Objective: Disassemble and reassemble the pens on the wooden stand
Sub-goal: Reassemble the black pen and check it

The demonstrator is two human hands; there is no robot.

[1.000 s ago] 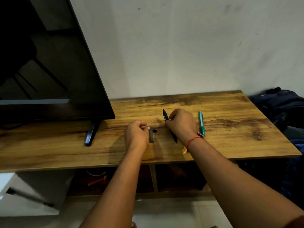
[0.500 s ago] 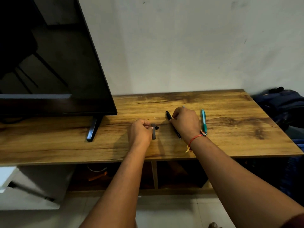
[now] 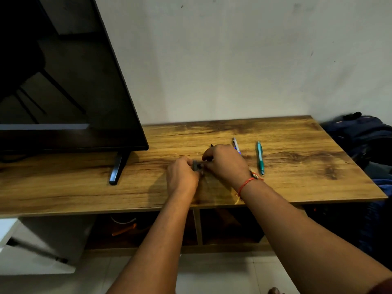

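Head view shows the left hand [image 3: 182, 177] pinching a grey cap [image 3: 197, 165] and the right hand [image 3: 227, 164] curled round the black pen [image 3: 211, 145] over the middle of the stand [image 3: 297, 177]; both parts look light, stiff and smooth, so they are best gripped near the joint.

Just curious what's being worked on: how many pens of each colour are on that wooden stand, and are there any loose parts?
Teal pen: 1
White and blue pen: 1
Black pen: 1
Dark grey part: 1
Total: 4

On the brown wooden tabletop [image 3: 297, 183] the black flat television [image 3: 63, 81] stands left; the teal plastic pen [image 3: 260, 158] lies right of the white slim pen [image 3: 235, 145].
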